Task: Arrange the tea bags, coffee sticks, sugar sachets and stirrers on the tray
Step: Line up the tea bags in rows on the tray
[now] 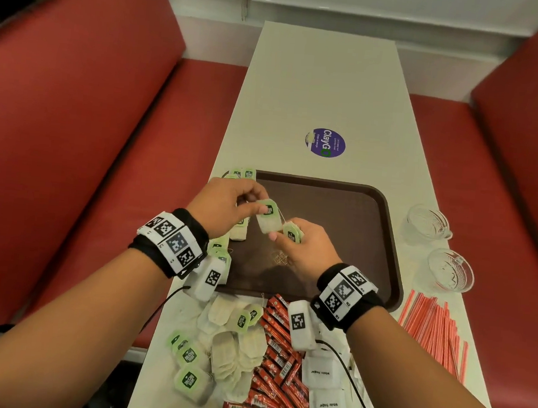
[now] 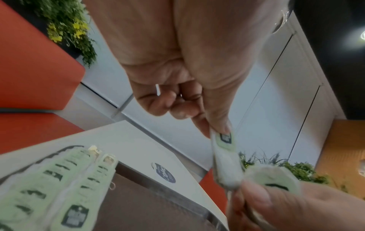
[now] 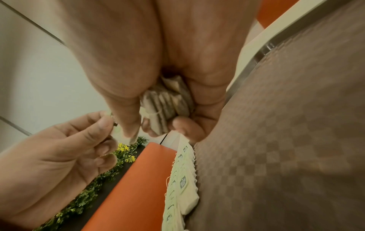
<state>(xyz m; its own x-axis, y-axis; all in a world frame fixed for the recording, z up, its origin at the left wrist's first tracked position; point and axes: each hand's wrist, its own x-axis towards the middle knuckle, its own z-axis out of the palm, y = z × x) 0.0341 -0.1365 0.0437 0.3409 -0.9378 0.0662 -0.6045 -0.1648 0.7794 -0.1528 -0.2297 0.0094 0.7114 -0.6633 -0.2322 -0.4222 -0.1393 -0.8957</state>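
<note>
Hanging above the left part of the brown tray [image 1: 358, 211], a single tea bag [image 1: 268, 218] is pinched at its green tag end by the thumb and forefinger of the left hand [image 1: 225, 206], evidently so it can be drawn off and laid flat. The right hand [image 1: 303, 246], just beside it, has its grip clenched round a small bundle of tea bags [image 3: 168, 106], serving as a feeding stock; its thumb touches the lower edge of the single bag. A row of tea bags [image 1: 224, 252] lies overlapped along the tray's left edge, tags uppermost, which suggests the bag in hand is meant to extend that row. On the bench [image 1: 321, 78] nearer the person lie loose tea bags [image 1: 232, 347], red coffee sticks [image 1: 276, 367] and white sugar sachets [image 1: 321, 371]; striped stirrers [image 1: 435, 332] lie right of the tray, with two glass cups [image 1: 436, 247] beyond them. Judged so, only the tea bags have been started.
</note>
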